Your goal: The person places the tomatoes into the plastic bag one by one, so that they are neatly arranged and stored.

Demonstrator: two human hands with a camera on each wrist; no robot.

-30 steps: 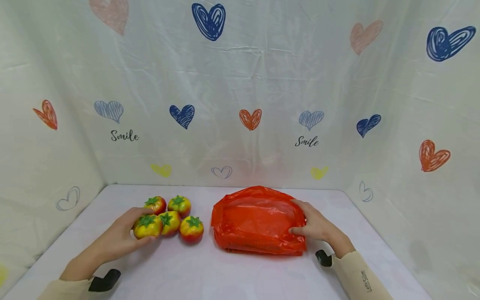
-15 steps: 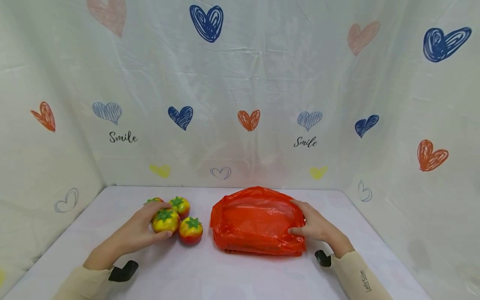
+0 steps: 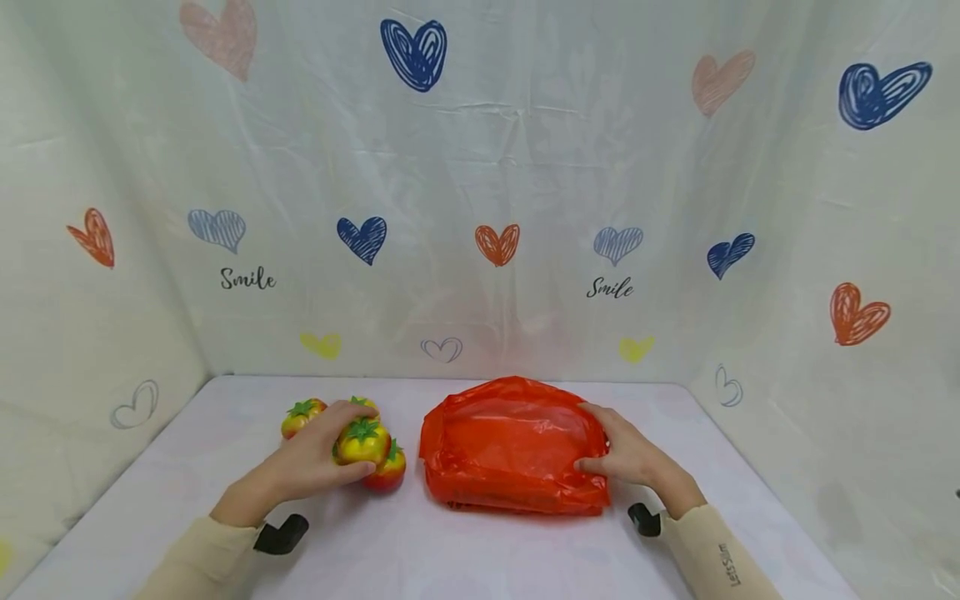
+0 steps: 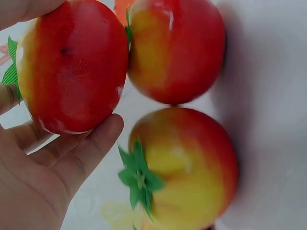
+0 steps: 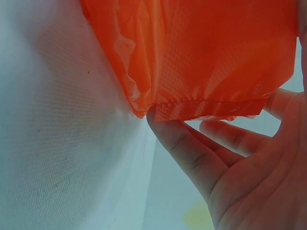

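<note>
My left hand [image 3: 311, 462] grips a yellow-and-red artificial tomato [image 3: 363, 442] with a green leafy top, thumb in front and fingers behind. In the left wrist view the red underside of the held tomato [image 4: 74, 67] shows, raised beside two others. One tomato [image 3: 302, 412] lies behind the hand; another tomato [image 3: 386, 475], partly covered, is just right of the held one. A further tomato [image 3: 367, 403] is mostly hidden behind the fingers. At the red plastic bag [image 3: 517, 450], my right hand [image 3: 630, 454] holds the right end between thumb and fingers.
A white cloth-covered table [image 3: 450, 558] carries everything. White curtains [image 3: 540, 167] printed with hearts and "Smile" enclose it at the back and both sides. The bag lies to the right of the tomatoes, a short gap between them.
My left hand has moved right with the gripped tomato, from the left end of the group to over the tomatoes nearer the bag. The right hand and bag stay in place.
</note>
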